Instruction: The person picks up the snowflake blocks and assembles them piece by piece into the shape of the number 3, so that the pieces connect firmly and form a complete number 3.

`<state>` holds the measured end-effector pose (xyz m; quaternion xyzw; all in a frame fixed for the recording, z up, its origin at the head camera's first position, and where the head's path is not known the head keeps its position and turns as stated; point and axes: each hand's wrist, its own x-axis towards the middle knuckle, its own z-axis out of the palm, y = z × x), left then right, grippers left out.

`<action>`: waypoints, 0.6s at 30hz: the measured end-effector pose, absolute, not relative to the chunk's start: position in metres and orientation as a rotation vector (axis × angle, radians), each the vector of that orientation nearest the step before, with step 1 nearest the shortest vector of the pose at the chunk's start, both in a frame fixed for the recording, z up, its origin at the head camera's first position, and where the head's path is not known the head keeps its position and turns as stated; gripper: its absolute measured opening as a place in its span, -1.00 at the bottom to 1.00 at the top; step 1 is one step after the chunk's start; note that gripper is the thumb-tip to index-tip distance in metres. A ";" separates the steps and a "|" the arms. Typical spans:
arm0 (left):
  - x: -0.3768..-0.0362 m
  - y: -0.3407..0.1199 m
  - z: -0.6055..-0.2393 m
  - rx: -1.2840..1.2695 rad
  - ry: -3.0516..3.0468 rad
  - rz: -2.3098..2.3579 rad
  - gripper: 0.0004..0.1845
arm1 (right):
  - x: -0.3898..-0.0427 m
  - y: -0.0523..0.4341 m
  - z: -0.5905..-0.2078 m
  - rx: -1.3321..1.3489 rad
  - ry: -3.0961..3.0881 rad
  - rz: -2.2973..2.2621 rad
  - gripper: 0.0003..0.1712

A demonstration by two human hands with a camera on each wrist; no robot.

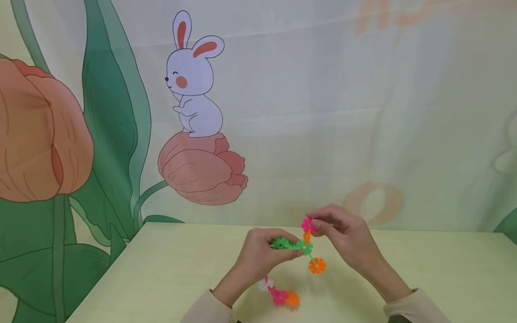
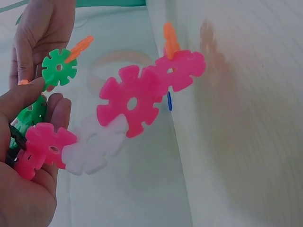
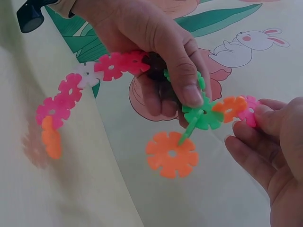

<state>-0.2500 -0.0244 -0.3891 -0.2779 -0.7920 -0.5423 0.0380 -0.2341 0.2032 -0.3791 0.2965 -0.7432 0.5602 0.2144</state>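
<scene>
Two bare hands meet above the pale green desk [image 1: 169, 269], both holding one chain of plastic snowflake discs [image 3: 118, 66]. The left hand [image 1: 258, 255] has its fingers and thumb curled round the middle of the chain, its grip closed on a green disc [image 1: 279, 243] near the thumb, with pink pieces tucked against the palm in the left wrist view. From that hand one end of the chain hangs down toward the desk: a pink disc, a white disc [image 2: 94, 146], two more pink discs [image 2: 130, 101] and an orange one at the tip, close to the desk surface; whether it touches the desk I cannot tell. The other end runs toward the right hand [image 1: 343, 235], passing a second green disc [image 3: 206, 116] from which a green piece edge-on leads down to a loose-hanging orange disc [image 3: 171, 154]. Beyond that green disc come a small orange disc [image 3: 230, 106] and then a pink disc [image 1: 308, 224], which the right hand pinches between thumb and fingertips, a narrow grip closed on that piece. Behind the desk hangs a backdrop printed with a white rabbit [image 1: 194, 80] sitting on a tulip [image 1: 202, 168], with big green leaves [image 1: 113, 125] at the left.
</scene>
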 end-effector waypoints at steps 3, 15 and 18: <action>-0.249 -0.024 -0.389 -0.843 -2.408 -1.693 -0.85 | -0.233 0.203 -0.379 0.822 -2.052 1.559 -0.74; -0.250 -0.026 -0.391 -0.818 -2.408 -1.739 -0.84 | -0.233 0.200 -0.382 0.845 -2.042 1.582 -0.70; -0.251 -0.026 -0.391 -0.816 -2.421 -1.738 -0.83 | -0.232 0.200 -0.382 0.821 -2.059 1.581 -0.70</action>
